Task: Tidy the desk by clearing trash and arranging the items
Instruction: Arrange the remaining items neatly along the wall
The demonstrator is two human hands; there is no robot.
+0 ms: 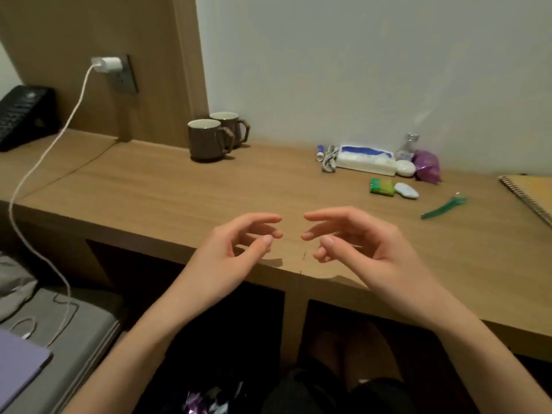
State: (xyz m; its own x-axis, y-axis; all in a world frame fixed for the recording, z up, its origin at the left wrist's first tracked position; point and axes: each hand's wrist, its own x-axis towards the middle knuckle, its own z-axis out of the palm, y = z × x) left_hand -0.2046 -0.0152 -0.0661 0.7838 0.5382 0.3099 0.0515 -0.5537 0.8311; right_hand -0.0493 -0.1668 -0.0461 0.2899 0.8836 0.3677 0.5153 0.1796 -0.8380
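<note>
Left grip (239, 249) and right grip (358, 246) released, empty, facing each other over bench (167, 186) edge, green packet (381, 185) and green clip (444, 207) well beyond right grip

desk (167, 186): matt wood grain | mugs (206, 140): glossy brown ceramic | wall (358, 70): smooth matt

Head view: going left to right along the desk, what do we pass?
black phone → white charger plug → two brown mugs → tissue pack → purple bag → spiral notebook
</note>
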